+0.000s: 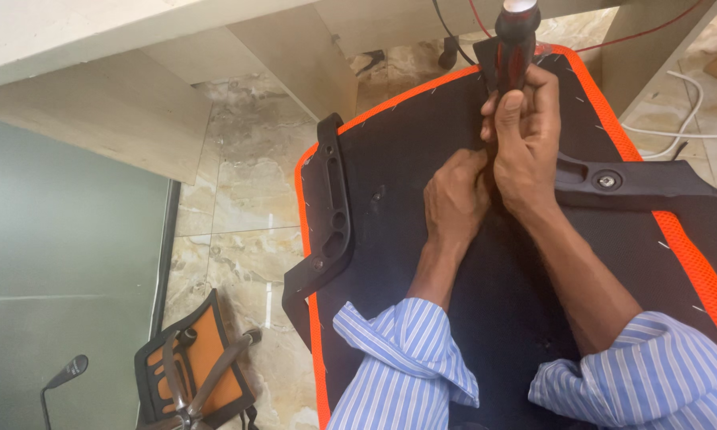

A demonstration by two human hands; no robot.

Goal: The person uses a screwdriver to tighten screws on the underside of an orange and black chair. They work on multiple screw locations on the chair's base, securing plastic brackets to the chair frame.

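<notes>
- Two hands meet mid-scene over the upturned chair seat (502,318).
- Right hand (525,151) is clenched round the screwdriver (516,44) handle — likely rigid, grippy.
- Left hand (454,203) is curled shut beside it; what it pinches is hidden.
- Seat's black underside looks stiff; its orange edge softer.

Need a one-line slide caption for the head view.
Right hand grips a red-black screwdriver upright over an upturned chair seat; left hand steadies beside it.

Both forearms bare; blue-and-white striped shirt sleeves rolled up behind left hand (454,199) and right hand (525,143); no gloves.
</notes>
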